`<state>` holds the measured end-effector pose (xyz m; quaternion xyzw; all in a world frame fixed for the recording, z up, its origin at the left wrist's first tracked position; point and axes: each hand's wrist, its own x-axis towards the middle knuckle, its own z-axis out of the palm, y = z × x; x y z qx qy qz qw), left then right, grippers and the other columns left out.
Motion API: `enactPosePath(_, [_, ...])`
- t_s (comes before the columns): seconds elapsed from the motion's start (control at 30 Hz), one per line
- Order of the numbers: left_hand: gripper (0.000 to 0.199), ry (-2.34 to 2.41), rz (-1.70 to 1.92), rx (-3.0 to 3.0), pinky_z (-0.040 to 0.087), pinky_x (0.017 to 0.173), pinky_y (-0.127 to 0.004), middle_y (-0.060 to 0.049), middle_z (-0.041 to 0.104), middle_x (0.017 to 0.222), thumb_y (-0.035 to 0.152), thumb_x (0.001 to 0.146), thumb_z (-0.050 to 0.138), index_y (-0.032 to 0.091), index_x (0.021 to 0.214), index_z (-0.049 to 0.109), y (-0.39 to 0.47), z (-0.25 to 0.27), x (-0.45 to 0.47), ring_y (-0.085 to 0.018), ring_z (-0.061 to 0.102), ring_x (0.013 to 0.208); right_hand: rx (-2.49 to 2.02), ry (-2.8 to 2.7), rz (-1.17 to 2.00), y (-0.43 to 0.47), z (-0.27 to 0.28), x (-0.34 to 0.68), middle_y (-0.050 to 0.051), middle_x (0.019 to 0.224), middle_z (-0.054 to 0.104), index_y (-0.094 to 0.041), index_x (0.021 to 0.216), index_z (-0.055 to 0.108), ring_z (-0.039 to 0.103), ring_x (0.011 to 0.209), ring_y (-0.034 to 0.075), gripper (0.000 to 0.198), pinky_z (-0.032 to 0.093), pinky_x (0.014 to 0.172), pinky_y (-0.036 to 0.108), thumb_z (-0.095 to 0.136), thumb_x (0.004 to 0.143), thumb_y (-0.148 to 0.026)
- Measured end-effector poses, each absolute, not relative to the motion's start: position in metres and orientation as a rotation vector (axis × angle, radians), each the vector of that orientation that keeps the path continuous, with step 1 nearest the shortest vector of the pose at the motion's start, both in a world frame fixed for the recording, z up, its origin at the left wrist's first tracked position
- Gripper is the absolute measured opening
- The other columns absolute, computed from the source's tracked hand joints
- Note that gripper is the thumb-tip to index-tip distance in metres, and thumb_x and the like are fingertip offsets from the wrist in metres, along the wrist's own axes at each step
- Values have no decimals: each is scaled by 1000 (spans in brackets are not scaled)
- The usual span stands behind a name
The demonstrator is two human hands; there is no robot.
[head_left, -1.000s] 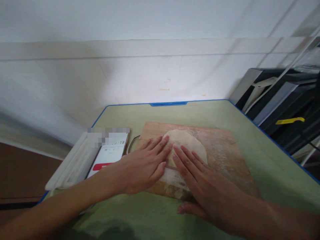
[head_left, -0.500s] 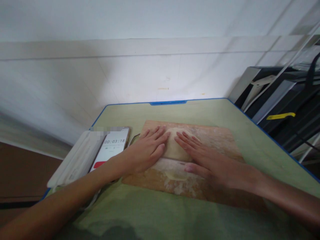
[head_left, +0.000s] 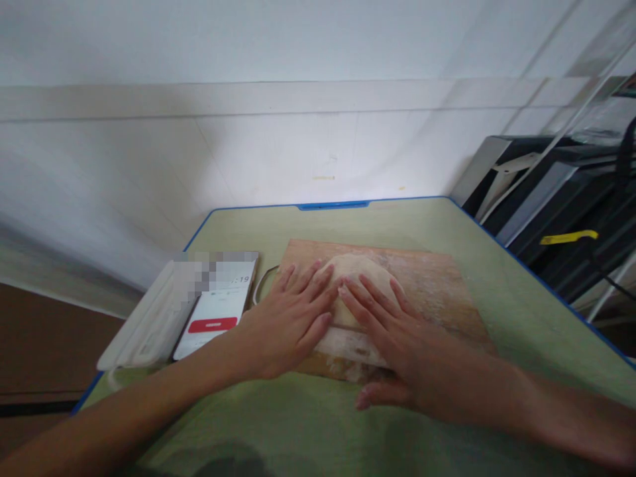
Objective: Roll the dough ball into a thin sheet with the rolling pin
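Observation:
A pale, rounded piece of dough (head_left: 365, 265) lies on a flour-dusted wooden board (head_left: 447, 291). My left hand (head_left: 293, 315) rests on its left side, open, fingers stretched forward. On the front right part lies my right hand (head_left: 402, 338), also open, its fingers spread over the dough and its thumb out past the board's front edge. The two hands' fingertips come close together near the dough's middle. A whitish, floury strip (head_left: 350, 343) runs along the dough's near side; I cannot tell whether it belongs to the dough. Palms and fingers hide much of the front.
Left of the board, a phone (head_left: 213, 311) with a lit screen leans against a long white case (head_left: 149, 324). A thin loop (head_left: 258, 285) sits by the board's left edge. The green table (head_left: 397, 222) has a blue rim. Dark panels (head_left: 561, 199) stand at the right.
Both hands have drawn back toward me, the right one further, its thumb now beyond the board. More of the dough's far side shows. The phone's timer has ticked from 18 to 19.

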<state>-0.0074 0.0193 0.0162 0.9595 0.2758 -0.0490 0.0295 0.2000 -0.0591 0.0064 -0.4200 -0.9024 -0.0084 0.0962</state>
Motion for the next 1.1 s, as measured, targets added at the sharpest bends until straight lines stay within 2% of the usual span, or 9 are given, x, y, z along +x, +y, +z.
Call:
enactPosePath(0.17, [50,862,-156,2926,8,113,-47,-10,8,153,38,99,16,16,142,26,13,18,-11,-22,0,140,-1220,-2665,-162,-65,1,197,20,152,12,-3,144,12,3,139,32,96,28,106,56,44,79,-66])
enactPosePath(0.33, [50,799,-129,2935,7,113,-45,-10,8,153,39,99,17,18,144,20,8,20,-15,-20,0,140,-1227,-2711,-232,-71,-3,196,20,152,8,-3,145,10,4,139,33,97,31,105,53,44,79,-66])
enactPosePath(0.5, [49,779,-109,2950,6,113,-45,-8,11,153,38,99,19,20,145,18,5,17,-17,-20,1,141,-1217,-2730,-209,-74,-1,193,21,150,17,-5,144,19,11,138,37,92,32,101,60,48,79,-63])
enactPosePath(0.63, [49,809,-111,2898,10,112,-47,-8,12,153,38,99,13,20,144,23,14,17,-12,-21,3,141,-1222,-2700,-81,-60,7,200,17,151,18,-8,145,17,6,139,30,82,23,107,57,38,86,-60])
enactPosePath(0.73, [52,905,-89,2809,16,111,-47,-8,13,153,39,98,9,20,144,23,26,19,-8,-21,7,141,-1301,-2676,174,-43,12,210,14,152,14,-13,146,11,2,139,25,71,19,109,53,30,91,-54])
enactPosePath(0.87, [53,999,3,2765,16,111,-43,-7,15,153,39,98,9,18,144,24,35,20,-5,-20,8,141,-1378,-2603,461,-30,15,218,9,152,11,-19,146,9,3,138,21,65,13,111,50,25,93,-53])
enactPosePath(0.97, [54,1029,-9,2768,15,112,-46,-7,15,153,41,97,9,19,144,25,34,19,-5,-22,7,141,-1401,-2584,540,-30,17,216,11,152,12,-15,145,12,3,138,21,66,11,111,50,22,93,-55])
enactPosePath(1.1, [54,939,-74,2841,13,111,-50,-7,16,153,43,97,9,20,144,21,27,17,-4,-22,8,141,-1377,-2682,459,-37,20,209,14,151,11,-9,144,16,3,139,23,72,16,111,50,22,91,-58])
